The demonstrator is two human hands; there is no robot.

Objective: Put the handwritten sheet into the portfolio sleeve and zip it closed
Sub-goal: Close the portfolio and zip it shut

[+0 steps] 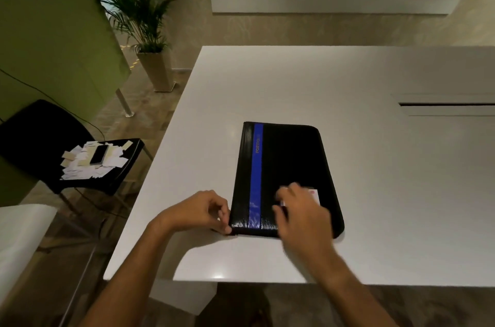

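A black portfolio sleeve (292, 163) with a blue stripe lies flat and closed on the white table (375, 80). My left hand (203, 213) pinches its near left corner. My right hand (302, 217) is blurred over the near edge of the sleeve, fingers curled; I cannot tell what they hold. A small white label (314, 195) shows on the cover behind that hand. The handwritten sheet is not in sight.
A black chair (40, 139) to the left carries a pile of paper slips (88, 163) and a dark phone (98, 154). A potted palm (144, 18) stands beyond. The table has a slot (444, 105) at the right and its near edge lies close below my hands.
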